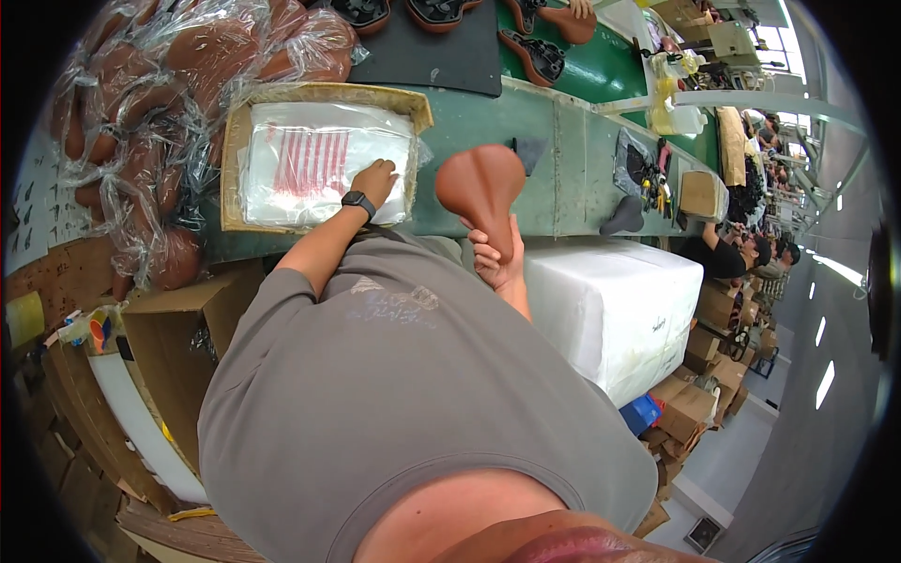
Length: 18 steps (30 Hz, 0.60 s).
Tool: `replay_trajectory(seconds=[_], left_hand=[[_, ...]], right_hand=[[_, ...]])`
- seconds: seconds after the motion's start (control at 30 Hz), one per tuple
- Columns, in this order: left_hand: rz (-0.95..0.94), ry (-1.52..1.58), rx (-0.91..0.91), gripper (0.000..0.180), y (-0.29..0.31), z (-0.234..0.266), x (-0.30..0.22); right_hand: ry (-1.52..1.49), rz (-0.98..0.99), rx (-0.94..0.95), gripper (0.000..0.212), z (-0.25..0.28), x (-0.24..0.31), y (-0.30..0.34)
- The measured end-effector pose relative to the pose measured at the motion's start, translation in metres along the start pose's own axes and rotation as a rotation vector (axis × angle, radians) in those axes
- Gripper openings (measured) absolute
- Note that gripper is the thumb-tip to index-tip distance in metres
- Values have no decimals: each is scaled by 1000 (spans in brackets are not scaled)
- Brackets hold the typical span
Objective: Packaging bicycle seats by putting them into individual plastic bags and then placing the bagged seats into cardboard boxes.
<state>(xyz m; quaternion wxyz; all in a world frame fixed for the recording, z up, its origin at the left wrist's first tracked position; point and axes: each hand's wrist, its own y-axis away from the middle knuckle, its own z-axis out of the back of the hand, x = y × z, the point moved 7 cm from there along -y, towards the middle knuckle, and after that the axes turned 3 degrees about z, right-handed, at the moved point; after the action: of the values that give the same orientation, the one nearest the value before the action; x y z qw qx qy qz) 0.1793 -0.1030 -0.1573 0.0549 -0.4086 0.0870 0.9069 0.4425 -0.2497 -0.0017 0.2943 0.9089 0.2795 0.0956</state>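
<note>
My right hand [497, 260] is closed round the narrow nose of a brown bicycle saddle [481, 181], whose smooth top shows. The saddle is held up over the green bench, wide end away from me. A dark watch sits on my left wrist. That left hand [374, 183] reaches into an open cardboard box [421, 110] with fingers bent and pinched onto the top of a stack of clear plastic bags [263, 192]. Red stripes are printed on the bags. Its fingertips are partly hidden.
Brown saddles wrapped in clear plastic [202, 70] are heaped left of the box. A black mat [432, 66] with upturned saddles lies at the far side. A large white wrapped block [610, 300] stands right of me. Other people [727, 253] sit along the bench at right.
</note>
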Motion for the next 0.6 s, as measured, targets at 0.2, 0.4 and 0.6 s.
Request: replay_trajectory(seconds=[0.2, 0.4, 0.6], left_hand=[[158, -67, 140, 34, -15, -18, 18], [122, -127, -56, 29, 26, 15, 48], [394, -126, -33, 32, 41, 29, 72]], right_hand=[[-187, 86, 481, 114, -109, -39, 49], [174, 204, 561, 114, -166, -59, 67], [582, 267, 556, 96, -182, -80, 73]])
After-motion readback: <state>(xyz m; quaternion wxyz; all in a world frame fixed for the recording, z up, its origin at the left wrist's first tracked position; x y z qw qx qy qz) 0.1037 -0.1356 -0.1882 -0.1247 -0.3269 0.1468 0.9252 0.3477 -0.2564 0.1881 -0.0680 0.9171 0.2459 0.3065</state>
